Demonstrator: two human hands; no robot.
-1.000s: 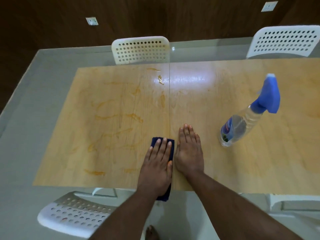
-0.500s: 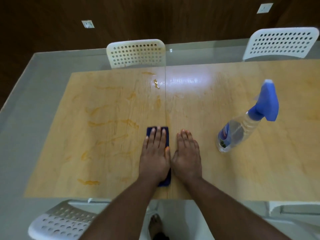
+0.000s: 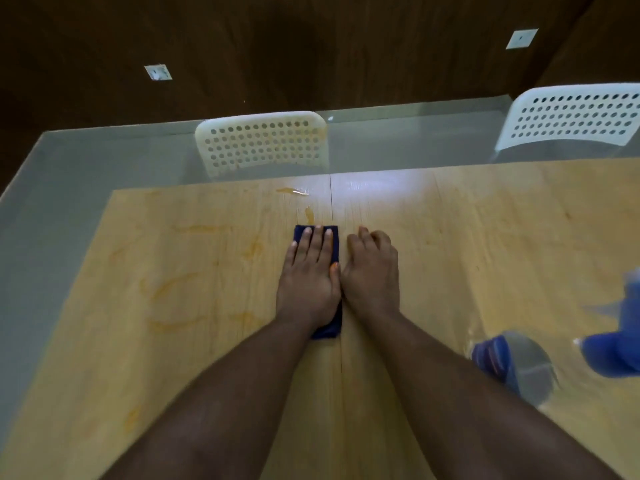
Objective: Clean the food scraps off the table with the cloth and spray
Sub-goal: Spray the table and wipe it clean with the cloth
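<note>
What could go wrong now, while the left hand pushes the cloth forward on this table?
1. The spray bottle stands near the right forearm; a sideways move might knock it over.
2. The cloth is narrow, so the orange smears far to its left may be missed.
3. The left hand lies flat on the cloth with nothing gripping it, so the cloth may slip; the right hand rests on bare wood.

Spray bottle [image 3: 512, 367] blurred, cut off by right edge.
</note>
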